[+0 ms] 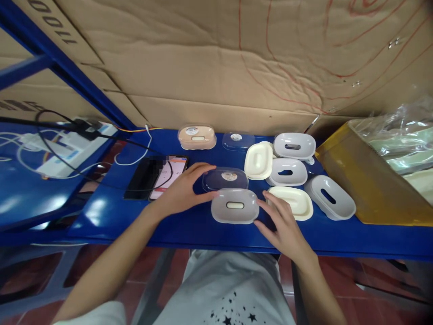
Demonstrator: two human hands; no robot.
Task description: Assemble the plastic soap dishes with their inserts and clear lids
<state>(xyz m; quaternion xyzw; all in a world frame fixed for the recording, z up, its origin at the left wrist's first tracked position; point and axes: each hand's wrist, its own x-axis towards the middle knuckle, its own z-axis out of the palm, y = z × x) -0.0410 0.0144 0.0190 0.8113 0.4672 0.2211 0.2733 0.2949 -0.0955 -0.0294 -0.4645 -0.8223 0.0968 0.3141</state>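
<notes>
A grey oval dish [235, 216] with a cream piece in its slot lies near the table's front edge. Just behind it is a clear lid [210, 181] with a round sticker. My left hand [184, 189] is open, thumb at the dish's upper left corner and fingers by the lid's left end. On the right, my right hand [279, 221] is open with fingertips at the dish's right side. A cream oval tray [299, 203] sits partly behind my right fingers. Another cream tray [259, 160] rests beside several grey dishes [289, 172].
A phone [169, 176] in a dark case lies left, near cables and a power strip [77, 149]. At the back stand a peach box [197, 138] and a second clear lid [238, 141]. A yellow-brown carton [358, 189] with plastic-wrapped pieces is at right. Cardboard rises behind.
</notes>
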